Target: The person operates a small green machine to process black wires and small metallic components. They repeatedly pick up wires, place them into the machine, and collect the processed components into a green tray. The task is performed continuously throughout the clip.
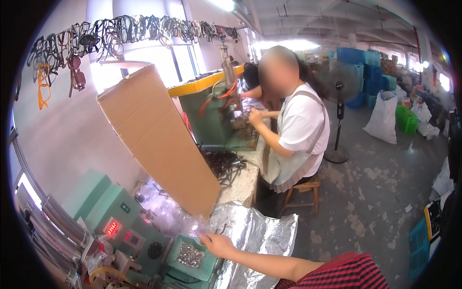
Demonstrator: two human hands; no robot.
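Note:
My right hand [217,244] reaches in from the lower right, its arm in a red and black striped sleeve [344,272]. Thumb and fingers are pinched together beside the rim of a green tray [208,272]. Small shiny metal pieces [190,255] lie in that tray. Crumpled clear plastic [166,204] touches or nearly touches the fingertips, and I cannot make out what they hold. Silver foil sheeting [257,231] covers the bench under my forearm. My left hand is out of view.
A green machine [113,216] with a red lit display stands left of the tray. A tall cardboard sheet [161,139] leans behind it. Beyond, a co-worker [303,120] sits at another green machine [204,118], near dark eyeglass parts [224,166]. A fan [340,111] stands behind.

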